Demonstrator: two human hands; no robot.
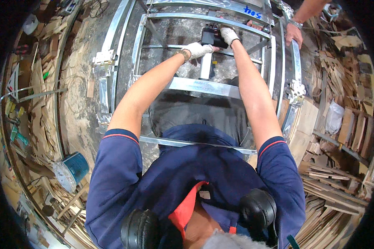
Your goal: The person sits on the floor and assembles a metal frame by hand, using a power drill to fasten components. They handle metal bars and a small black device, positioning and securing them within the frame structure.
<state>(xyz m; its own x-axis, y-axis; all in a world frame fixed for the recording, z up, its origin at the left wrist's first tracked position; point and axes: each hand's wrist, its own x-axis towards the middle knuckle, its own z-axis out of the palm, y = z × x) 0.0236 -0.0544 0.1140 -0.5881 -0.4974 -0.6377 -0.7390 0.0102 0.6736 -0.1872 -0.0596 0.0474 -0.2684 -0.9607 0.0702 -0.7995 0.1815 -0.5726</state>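
Concrete floor, stained. Metal frame lies over it, nested rectangles of bright rails, blue handwriting on a far rail. Scrap wood piled along the right, more on the left. Blue bucket tipped at lower left. White plastic bag on the right-hand scrap.

Tool, black and silver: inside the frame, far half, silver body pointing back toward the wearer and the wide near rail. Both hands on it.

Left hand, gloved, bare fingertips: reaches in from the left, fingers close together, tips against the tool. Full grip or just contact, can't tell. Right hand, gloved: on the black part's right side, fingers bent, mostly hidden; can't tell if they close round it.

Co-worker's hand, bare, rests on the outer right rail. Hinges on both outer side rails. Watch on the left wrist.
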